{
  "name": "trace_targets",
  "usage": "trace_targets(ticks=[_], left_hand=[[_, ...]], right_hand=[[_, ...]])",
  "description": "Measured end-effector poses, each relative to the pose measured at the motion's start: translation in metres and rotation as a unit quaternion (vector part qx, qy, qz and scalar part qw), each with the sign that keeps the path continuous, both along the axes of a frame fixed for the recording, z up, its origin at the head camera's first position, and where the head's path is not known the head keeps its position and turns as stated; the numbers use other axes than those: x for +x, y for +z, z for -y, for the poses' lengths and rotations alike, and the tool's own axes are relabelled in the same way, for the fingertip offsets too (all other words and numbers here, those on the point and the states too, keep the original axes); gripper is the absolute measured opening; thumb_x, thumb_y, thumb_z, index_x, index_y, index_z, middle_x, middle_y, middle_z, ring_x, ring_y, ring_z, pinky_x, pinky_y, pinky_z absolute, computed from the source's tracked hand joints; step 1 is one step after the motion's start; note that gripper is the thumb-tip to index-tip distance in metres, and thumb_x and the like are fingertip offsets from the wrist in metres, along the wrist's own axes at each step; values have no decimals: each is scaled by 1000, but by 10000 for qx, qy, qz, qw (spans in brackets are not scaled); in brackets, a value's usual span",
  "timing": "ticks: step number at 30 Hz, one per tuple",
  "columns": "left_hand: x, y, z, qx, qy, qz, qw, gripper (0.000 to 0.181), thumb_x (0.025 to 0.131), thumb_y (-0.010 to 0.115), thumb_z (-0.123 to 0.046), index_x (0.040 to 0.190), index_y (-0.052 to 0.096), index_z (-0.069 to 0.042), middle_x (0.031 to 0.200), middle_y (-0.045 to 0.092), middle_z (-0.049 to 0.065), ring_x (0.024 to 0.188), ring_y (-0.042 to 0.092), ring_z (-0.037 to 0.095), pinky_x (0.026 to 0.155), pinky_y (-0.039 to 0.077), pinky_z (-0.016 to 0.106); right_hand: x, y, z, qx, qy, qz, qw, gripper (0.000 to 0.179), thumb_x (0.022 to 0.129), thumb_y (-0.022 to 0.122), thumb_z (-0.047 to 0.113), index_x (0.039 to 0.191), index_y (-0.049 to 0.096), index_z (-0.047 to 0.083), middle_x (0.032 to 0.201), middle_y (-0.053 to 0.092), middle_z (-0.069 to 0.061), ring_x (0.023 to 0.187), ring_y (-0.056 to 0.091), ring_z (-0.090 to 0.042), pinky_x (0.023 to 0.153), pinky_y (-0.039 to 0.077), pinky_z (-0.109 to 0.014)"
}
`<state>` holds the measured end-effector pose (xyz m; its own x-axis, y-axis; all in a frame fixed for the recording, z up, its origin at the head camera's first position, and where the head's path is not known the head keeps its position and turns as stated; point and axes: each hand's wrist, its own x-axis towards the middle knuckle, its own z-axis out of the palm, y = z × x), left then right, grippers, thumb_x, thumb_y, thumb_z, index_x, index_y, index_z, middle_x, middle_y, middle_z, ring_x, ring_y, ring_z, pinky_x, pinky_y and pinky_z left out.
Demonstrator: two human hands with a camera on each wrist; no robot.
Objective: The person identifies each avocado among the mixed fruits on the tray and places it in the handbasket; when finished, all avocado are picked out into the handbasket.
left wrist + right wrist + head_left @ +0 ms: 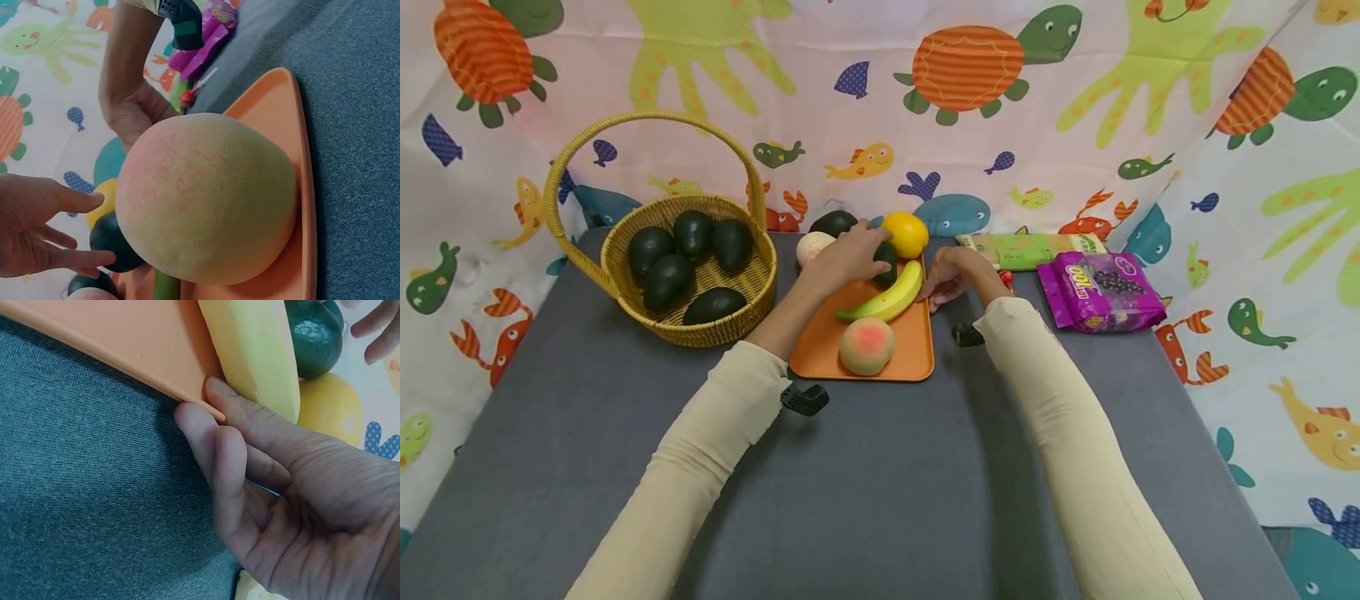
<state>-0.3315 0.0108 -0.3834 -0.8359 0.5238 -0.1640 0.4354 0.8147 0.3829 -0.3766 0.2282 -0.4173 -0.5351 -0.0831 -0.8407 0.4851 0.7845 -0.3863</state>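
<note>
An orange tray (820, 354) lies on the table. My right hand (957, 275) pinches its right edge between thumb and fingers, beside the banana (887, 298), as the right wrist view shows closely. My left hand (853, 254) reaches over the tray's far part with its fingers spread. In the left wrist view those fingers are extended close to a dark green avocado (115, 244). A yellow lemon-like fruit (906, 235) sits at the tray's back right. Nearest me on the tray is a peach (867, 347). A paler peach (812, 247) and another avocado (832, 222) show beyond my left wrist.
To the left stands a yellow woven basket (700, 335) with a tall handle, holding several avocados (667, 283). On the right lie a purple packet (1105, 292) and a green packet (1030, 250), with a small red item (1006, 277) near my right wrist. A patterned cloth hangs behind.
</note>
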Motion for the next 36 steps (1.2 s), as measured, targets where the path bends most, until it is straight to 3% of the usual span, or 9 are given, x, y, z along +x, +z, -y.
trace_targets(ticks=[10,16,25,31,34,36], left_hand=[[-3,-7,-5,-240,-9,46,9997,62,107,61,-32,162,38,-18,166,34,24,151,41,43,123,38,59],[-4,-10,-10,-339,-167,75,9993,60,107,61,-32,161,41,-16,167,34,22,155,35,41,126,32,61],[-4,-19,-13,-297,-242,31,9993,54,107,60,-31,157,46,-16,170,27,24,147,45,44,123,38,59],[-6,-25,-11,-145,-288,-207,9993,47,107,59,-24,151,50,-11,165,36,25,152,39,44,124,36,59],[-5,-29,-11,146,-212,-349,9991,40,106,60,-20,145,56,-9,155,47,23,144,46,43,121,40,58],[-5,-31,-11,363,-73,-429,9984,34,106,61,-19,138,60,-8,146,51,23,128,56,43,111,49,56]], right_hand=[[0,-1,-2,61,23,-23,10000,19,92,81,19,93,79,0,73,77,-6,58,69,-11,68,59,-19],[2,-1,-3,55,29,-60,10000,19,93,81,18,96,79,-1,74,78,-6,59,69,-10,69,59,-19],[2,0,0,27,119,25,9999,19,93,80,18,93,79,-1,74,78,-6,59,69,-9,68,59,-18],[0,-2,1,56,55,39,10000,18,93,80,18,93,78,-1,73,78,-7,59,69,-10,66,59,-18],[-1,-3,2,71,66,43,9999,18,94,80,18,92,78,0,73,78,-6,59,69,-10,66,59,-18],[-2,-4,2,78,89,57,9999,19,94,80,19,92,79,1,73,78,-6,59,69,-9,67,59,-18]])
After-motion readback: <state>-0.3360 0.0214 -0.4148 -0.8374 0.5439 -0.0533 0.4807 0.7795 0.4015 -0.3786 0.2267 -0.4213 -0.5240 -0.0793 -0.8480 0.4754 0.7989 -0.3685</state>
